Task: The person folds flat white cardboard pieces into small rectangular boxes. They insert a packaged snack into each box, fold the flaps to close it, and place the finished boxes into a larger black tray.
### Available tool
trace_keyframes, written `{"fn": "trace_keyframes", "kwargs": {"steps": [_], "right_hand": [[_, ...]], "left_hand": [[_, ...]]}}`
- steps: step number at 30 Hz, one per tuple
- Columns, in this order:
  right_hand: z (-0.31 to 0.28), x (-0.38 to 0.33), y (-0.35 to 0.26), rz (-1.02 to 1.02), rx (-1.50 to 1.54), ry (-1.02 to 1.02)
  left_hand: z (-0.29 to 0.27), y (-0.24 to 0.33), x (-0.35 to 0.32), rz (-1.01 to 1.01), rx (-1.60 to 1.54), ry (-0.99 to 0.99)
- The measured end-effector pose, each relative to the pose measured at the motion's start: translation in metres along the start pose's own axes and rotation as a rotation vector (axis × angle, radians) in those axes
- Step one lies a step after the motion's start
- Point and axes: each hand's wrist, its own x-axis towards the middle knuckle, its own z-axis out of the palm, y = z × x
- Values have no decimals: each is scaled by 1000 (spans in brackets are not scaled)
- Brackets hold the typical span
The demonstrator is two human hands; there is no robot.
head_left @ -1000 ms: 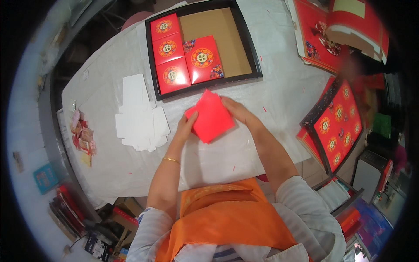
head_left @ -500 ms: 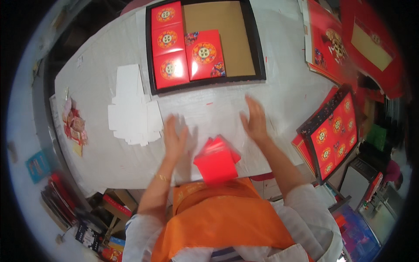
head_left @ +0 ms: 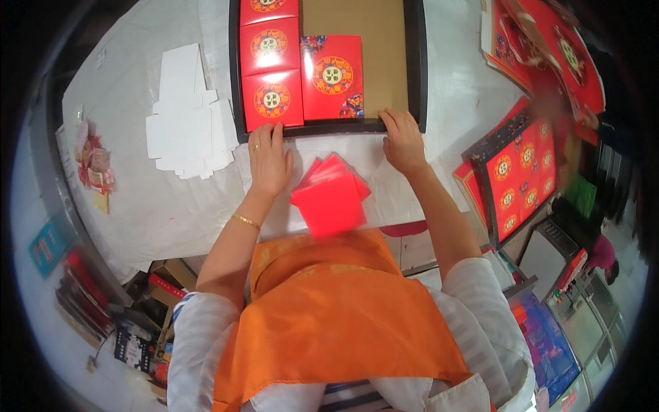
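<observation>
A shallow tray [head_left: 415, 65] with black walls and a tan bottom lies at the far side of the table. My left hand [head_left: 270, 161] holds its near wall at the left, fingers hooked over the rim. Toward the near right corner, my right hand [head_left: 405, 145] grips the same wall, its thumb on the near side. Inside the tray, small red boxes [head_left: 274, 42] with round gold-and-orange designs line the left. A larger red box [head_left: 333, 79] sits beside them. Between my forearms lies a fanned stack of plain red pieces [head_left: 331, 206], slightly blurred.
Flat white die-cut card blanks [head_left: 192, 130] lie left of the tray, and small wrapped packets [head_left: 94, 161] farther left. At the right, a second black-edged tray [head_left: 491, 182] of red boxes stands tilted near red printed panels [head_left: 570, 58]. Another person's hand [head_left: 589, 118] is there.
Both hands have moved from above the table to the tray's near wall and taken hold of it. The view has shifted. At the far right, a red panel has moved with the other person's hand.
</observation>
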Motion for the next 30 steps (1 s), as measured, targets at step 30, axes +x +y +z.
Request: {"fn": "trace_keyframes", "kwargs": {"steps": [30], "right_hand": [[-102, -40, -92, 871, 1767, -265]], "left_hand": [[-91, 92, -22, 859, -251, 136]]}}
